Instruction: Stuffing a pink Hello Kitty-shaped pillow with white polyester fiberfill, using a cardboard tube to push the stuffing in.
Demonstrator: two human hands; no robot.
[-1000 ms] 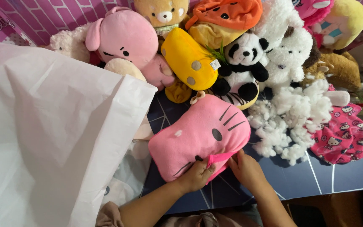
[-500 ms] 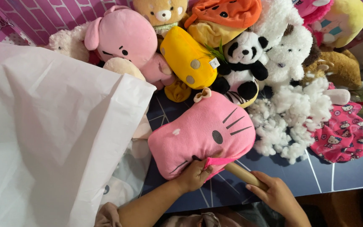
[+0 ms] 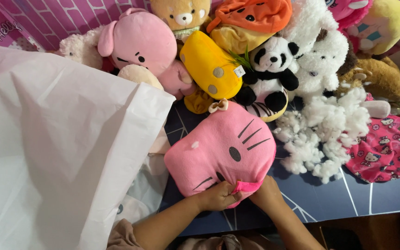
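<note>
Back at the cat head's (image 3: pixel 221 155) lower edge, the right hand (image 3: pixel 267 194) has returned from lower right and again touches the bright pink flap. Largest is the white bag (image 3: pixel 56 153) at left, then the plush pile (image 3: pixel 255 55) and stuffing (image 3: pixel 325 134). On the dark desk (image 3: pixel 376 194), the pink head lies long axis left-right, bow pointing away. Left hand (image 3: pixel 218 195), its grip pressed together, pinches the flap; right grip is hidden.

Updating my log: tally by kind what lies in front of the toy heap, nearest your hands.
Pink cat-face plush: 1
Pile of loose white stuffing: 1
Pink patterned cloth: 1
White bag: 1
Total: 4
</note>
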